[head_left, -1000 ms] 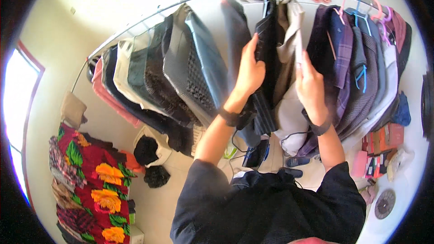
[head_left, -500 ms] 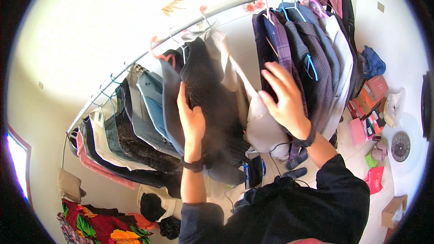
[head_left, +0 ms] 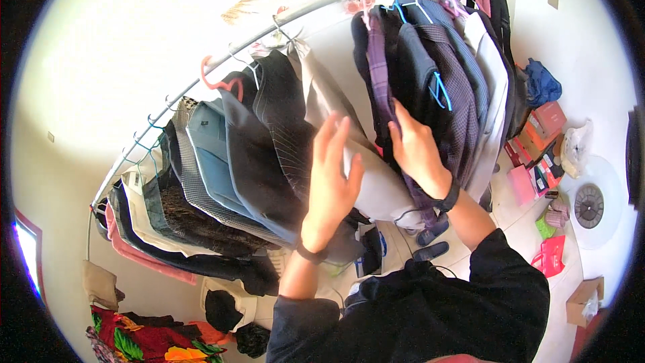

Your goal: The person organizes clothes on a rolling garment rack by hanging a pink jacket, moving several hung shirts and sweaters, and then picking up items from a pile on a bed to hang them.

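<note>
My left hand (head_left: 332,178) is raised with its fingers apart, holding nothing. It hovers in front of a beige garment (head_left: 322,84) that hangs from the rail. To its left hangs a black pinstriped garment (head_left: 282,114), then a dark grey one (head_left: 252,141). My right hand (head_left: 420,151) is closed on the front edge of a purple plaid shirt (head_left: 378,67), which hangs from a pink hanger (head_left: 363,0). Behind that hand are a dark garment with a small blue hanger (head_left: 440,91) and a dark checked shirt (head_left: 460,87).
A curved metal clothes rail (head_left: 316,1) carries several garments on both sides. Slippers (head_left: 431,242) lie on the tiled floor below. Boxes (head_left: 537,128), a round white fan (head_left: 590,205) and a red bag (head_left: 549,255) stand at right. A flowered red cloth (head_left: 134,336) lies lower left.
My left hand has moved right, from the black garment to before the beige one, and its fingers have spread. My right hand has closed on the plaid shirt's edge.
</note>
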`<action>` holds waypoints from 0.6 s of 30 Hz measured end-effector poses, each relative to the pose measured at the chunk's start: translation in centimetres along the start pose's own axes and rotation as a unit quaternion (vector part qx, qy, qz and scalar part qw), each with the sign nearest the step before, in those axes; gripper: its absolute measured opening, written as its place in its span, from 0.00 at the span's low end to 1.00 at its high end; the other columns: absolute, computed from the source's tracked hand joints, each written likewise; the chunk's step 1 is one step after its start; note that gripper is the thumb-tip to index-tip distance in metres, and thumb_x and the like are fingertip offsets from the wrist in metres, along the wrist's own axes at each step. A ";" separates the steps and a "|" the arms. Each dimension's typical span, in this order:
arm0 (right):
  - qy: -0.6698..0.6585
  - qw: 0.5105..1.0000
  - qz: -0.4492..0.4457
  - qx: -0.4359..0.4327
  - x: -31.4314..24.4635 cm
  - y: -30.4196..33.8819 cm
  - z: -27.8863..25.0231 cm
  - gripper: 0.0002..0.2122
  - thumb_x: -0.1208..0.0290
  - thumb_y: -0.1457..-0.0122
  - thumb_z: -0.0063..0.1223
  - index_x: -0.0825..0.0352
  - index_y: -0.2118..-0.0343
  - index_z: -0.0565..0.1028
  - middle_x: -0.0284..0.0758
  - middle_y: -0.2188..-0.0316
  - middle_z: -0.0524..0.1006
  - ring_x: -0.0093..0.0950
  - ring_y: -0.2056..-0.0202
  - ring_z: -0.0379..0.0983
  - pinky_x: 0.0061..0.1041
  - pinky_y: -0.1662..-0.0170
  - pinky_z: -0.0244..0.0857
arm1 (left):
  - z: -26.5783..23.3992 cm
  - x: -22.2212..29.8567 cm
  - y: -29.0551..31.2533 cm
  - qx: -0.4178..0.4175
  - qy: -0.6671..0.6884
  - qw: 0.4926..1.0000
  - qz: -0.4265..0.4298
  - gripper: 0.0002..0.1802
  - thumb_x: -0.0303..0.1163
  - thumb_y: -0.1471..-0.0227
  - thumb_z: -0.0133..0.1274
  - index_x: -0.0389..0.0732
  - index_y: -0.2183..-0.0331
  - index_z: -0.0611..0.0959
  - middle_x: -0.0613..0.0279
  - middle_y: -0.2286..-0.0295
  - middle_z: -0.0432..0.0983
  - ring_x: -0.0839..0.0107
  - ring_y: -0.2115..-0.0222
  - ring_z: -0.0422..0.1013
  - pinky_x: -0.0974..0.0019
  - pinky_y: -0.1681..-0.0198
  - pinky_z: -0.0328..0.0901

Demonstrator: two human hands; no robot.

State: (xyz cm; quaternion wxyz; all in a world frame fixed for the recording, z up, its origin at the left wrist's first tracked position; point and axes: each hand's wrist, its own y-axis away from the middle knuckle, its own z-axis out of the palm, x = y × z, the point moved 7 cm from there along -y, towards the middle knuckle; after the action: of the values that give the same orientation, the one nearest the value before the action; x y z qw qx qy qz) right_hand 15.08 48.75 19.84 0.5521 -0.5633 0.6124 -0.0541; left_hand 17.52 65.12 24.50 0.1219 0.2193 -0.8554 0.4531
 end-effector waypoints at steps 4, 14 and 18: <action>-0.024 0.999 -0.026 -0.035 -1.5 0.5 0.6 0.21 0.80 0.46 0.47 0.74 0.48 0.64 0.57 0.68 0.74 0.52 0.66 0.73 0.40 0.65 0.69 | 2.3 0.7 -1.1 -0.040 0.058 0.997 -0.009 0.30 0.21 0.53 0.51 0.35 0.46 0.67 0.46 0.46 0.61 0.51 0.45 0.59 0.58 0.42 0.54; 0.018 0.982 -0.189 0.003 -4.5 -0.2 -6.4 0.19 0.76 0.55 0.59 0.71 0.57 0.73 0.43 0.60 0.76 0.39 0.58 0.74 0.31 0.56 0.69 | 4.4 2.2 -4.4 -0.047 0.036 0.998 0.007 0.28 0.30 0.48 0.52 0.34 0.46 0.67 0.40 0.43 0.52 0.45 0.42 0.51 0.54 0.41 0.50; 0.041 0.979 -0.072 0.185 -0.8 -3.4 -10.8 0.20 0.75 0.52 0.61 0.72 0.55 0.73 0.46 0.54 0.74 0.40 0.54 0.72 0.32 0.53 0.68 | 5.6 5.3 -7.4 -0.041 0.096 0.994 0.024 0.28 0.28 0.51 0.53 0.36 0.47 0.69 0.45 0.45 0.58 0.51 0.44 0.57 0.58 0.42 0.54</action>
State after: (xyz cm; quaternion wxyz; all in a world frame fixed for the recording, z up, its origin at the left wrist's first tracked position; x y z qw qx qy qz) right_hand 9.07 42.11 26.88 0.6155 -0.4917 0.5717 -0.2294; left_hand 16.42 55.49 28.85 0.2012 0.1490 -0.8628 0.4391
